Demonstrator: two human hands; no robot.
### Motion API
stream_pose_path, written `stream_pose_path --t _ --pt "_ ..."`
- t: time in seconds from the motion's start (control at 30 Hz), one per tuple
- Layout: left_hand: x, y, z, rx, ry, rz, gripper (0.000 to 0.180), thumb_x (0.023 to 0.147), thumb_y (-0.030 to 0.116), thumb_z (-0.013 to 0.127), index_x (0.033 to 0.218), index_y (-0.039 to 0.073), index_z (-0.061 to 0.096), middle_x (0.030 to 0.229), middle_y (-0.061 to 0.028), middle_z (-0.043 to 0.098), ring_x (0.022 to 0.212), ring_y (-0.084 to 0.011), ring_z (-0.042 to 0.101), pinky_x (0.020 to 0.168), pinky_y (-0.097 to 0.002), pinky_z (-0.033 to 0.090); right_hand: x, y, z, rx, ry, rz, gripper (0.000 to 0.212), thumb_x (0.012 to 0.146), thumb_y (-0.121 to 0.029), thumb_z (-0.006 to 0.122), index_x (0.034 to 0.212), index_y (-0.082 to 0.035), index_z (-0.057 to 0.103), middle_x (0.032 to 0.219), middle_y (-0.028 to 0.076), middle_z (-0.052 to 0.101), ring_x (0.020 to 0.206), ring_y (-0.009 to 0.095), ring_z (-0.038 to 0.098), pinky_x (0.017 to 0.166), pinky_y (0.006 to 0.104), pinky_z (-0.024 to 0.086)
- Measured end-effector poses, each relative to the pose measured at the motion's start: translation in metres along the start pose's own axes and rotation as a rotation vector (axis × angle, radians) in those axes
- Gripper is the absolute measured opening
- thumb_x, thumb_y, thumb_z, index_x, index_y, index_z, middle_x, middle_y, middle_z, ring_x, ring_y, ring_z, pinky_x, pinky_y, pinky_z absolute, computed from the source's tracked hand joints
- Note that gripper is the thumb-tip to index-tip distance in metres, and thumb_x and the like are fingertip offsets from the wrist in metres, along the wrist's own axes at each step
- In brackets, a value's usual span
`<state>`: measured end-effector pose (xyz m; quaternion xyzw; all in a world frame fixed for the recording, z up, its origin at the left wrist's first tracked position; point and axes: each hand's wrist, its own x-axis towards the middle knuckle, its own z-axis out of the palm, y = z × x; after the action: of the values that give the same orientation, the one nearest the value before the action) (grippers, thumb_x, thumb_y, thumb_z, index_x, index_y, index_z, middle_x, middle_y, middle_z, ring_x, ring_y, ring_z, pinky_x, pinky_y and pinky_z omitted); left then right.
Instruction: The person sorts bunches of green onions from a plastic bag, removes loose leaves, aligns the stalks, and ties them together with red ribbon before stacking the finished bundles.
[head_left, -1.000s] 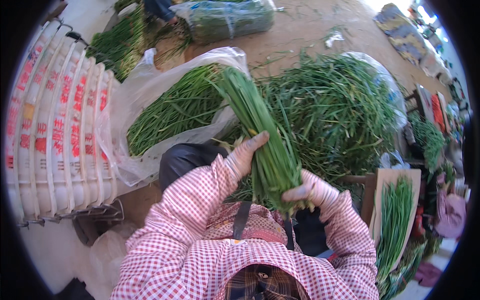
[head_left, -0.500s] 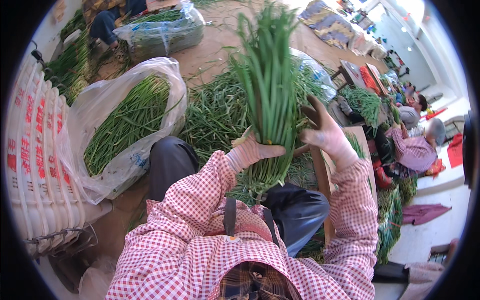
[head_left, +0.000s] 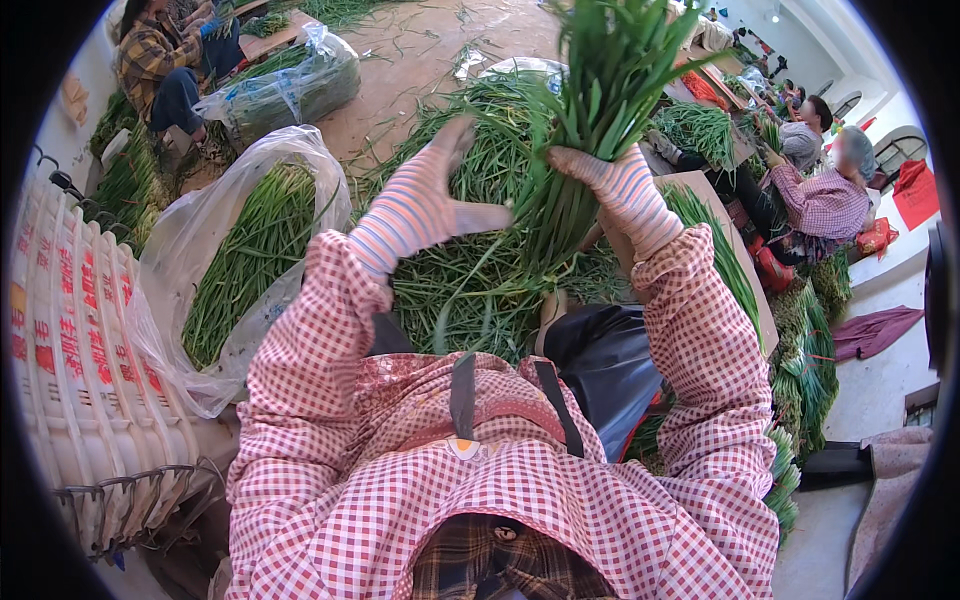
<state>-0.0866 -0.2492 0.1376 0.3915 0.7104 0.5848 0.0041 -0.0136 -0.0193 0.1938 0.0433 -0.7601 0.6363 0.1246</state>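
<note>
A tall bunch of green garlic chives [head_left: 612, 85] stands upright in front of me, its leaf ends pointing away. My right hand [head_left: 628, 190], in a striped work glove, is closed around the bunch's lower part. My left hand [head_left: 420, 205], gloved alike, is open to the left of the bunch, thumb and fingers spread and nothing in it. Beneath both hands lies a loose heap of chives [head_left: 470, 285]. Beside my right forearm, more chives [head_left: 705, 240] rest on a wooden board [head_left: 757, 300].
To the left, a clear plastic bag [head_left: 155, 275] holds chives, next to stacked white crates [head_left: 75, 340]. Farther off are another filled bag [head_left: 275, 100] and a seated person [head_left: 160, 70]. At right, co-workers [head_left: 815, 200] sit near a low table with chives.
The bunch has passed from my left hand to my right and moved right and upward. My left hand has let go and drawn left, fingers spread. The view has shifted slightly.
</note>
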Motion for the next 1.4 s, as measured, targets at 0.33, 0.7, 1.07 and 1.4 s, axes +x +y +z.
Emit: stream_pose_path --t 0.33,0.7,1.07,1.4 --pt "0.019 0.002 0.073 -0.634 -0.657 -0.154 0.09 0.065 0.007 0.088 0.142 0.01 0.042 0.134 -0.0045 0.059 0.125 -0.0156 0.052 0.112 -0.0365 0.037 -0.007 -0.058 -0.007 0.218 -0.014 -0.005 0.031 0.079 -0.017 0.078 0.103 -0.001 0.068 0.09 0.007 0.071 0.08 0.017 0.068 0.074 0.0323 0.056" --pt "-0.006 -0.003 0.107 -1.263 -0.235 -0.746 0.084 0.072 0.004 0.084 0.143 0.009 0.039 0.127 -0.0037 0.061 0.113 -0.0143 0.058 0.097 -0.0318 0.048 0.065 -0.082 -0.092 0.379 0.212 0.012 0.023 0.086 -0.026 0.062 0.089 -0.002 0.064 0.074 0.012 0.066 0.064 0.026 0.066 0.06 0.0392 0.058" --pt "0.003 -0.059 0.115 -0.504 -0.032 -0.113 0.031 0.095 0.0 0.054 0.126 -0.001 0.053 0.115 -0.0107 0.065 0.105 -0.0144 0.059 0.09 -0.0294 0.049 0.101 -0.126 -0.076 0.28 0.441 -0.11 0.019 0.086 -0.025 0.063 0.088 -0.006 0.062 0.075 0.009 0.063 0.065 0.027 0.061 0.061 0.0425 0.054" --pt "-0.053 -0.101 0.109 -0.02 -0.041 -0.313 0.028 0.099 0.015 0.054 0.119 -0.004 0.058 0.1 -0.0206 0.068 0.09 -0.0256 0.067 0.082 -0.034 0.053 0.111 -0.103 -0.057 0.137 0.645 0.023 0.025 0.083 -0.02 0.069 0.099 -0.001 0.063 0.083 0.01 0.065 0.071 0.026 0.061 0.067 0.0391 0.052"
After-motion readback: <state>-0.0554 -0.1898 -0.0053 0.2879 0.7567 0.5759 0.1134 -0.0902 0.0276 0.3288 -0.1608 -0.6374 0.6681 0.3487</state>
